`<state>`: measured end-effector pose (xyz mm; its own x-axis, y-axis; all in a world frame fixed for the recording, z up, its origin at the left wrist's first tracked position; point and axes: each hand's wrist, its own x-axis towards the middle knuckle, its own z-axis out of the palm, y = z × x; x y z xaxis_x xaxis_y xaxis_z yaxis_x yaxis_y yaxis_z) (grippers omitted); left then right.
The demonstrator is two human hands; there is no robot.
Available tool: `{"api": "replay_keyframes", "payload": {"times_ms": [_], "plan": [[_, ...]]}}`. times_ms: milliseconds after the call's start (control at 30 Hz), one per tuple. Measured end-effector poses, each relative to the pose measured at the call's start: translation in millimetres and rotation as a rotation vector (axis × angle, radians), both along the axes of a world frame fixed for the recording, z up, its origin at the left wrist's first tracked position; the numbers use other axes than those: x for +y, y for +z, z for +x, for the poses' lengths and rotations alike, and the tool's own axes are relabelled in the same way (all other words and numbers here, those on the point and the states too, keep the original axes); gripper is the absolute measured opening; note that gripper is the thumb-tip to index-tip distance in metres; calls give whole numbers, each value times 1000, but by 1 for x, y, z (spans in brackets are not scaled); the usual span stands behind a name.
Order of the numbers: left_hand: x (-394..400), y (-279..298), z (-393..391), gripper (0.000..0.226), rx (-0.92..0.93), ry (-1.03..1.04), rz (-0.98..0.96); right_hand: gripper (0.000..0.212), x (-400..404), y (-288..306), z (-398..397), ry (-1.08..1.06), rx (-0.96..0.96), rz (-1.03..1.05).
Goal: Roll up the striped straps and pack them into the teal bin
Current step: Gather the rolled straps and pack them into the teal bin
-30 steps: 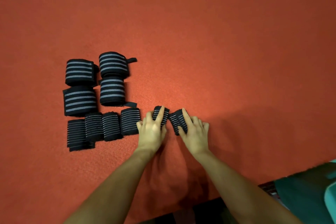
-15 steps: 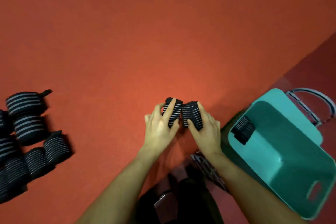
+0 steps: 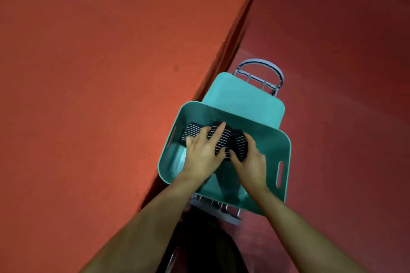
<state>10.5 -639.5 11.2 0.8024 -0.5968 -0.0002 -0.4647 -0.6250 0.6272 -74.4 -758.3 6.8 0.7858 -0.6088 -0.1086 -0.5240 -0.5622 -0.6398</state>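
Reaching down into the teal bin (image 3: 286, 146), both hands carry rolled striped straps; the left hand (image 3: 203, 155) grips one roll (image 3: 219, 139) with its fingers curled over the top and the forefinger stretched along the stripes, the thumb tucked against the roll's near side; the right hand (image 3: 251, 162) holds a second roll (image 3: 239, 146), fingers wrapped round its right side and the thumb pressed on its near face; the two rolls touch each other, side by side, inside the bin near its far wall; whether they already rest on the bin's floor cannot be told, since the hands cover their undersides. Just to the left of them a third roll (image 3: 191, 132) lies in the bin's far left corner, partly hidden behind the left hand's knuckles; it looks to be touching the roll in the left hand, though the contact is not clear. A pale patch (image 3: 180, 162) shows on the bin floor near the left wall; what it is cannot be made out. The bin has a slot handle in its right wall and another in its left; it sits on a grey wire-framed stand (image 3: 261, 73), which shows beyond the far rim and again under the near rim. A teal panel (image 3: 244, 99), perhaps a lid, lies behind the bin's far wall. The bin stands beside the edge of an orange table surface (image 3: 99, 73), below its level; darker red floor (image 3: 343, 51) spreads to the right; both forearms come in from the lower edge.
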Motion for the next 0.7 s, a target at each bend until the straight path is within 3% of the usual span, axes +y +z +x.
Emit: {"api": "replay_keyframes", "payload": {"times_ms": [233, 400, 567, 700], "plan": [[-65, -69, -12, 66, 157, -129, 186, 44, -44, -68, -24, -213, 167, 128], [-90, -106, -8, 58, 268, -52, 129, 35, -56, -111, -12, -363, 153, 229], [-100, -140, 6, 53, 20, -179, 405, 35, -62, -142, 3, -394, 165, 362], [-93, -149, 5, 60, -95, -270, 576, 62, -55, -153, 3, -224, 217, 315]]}}
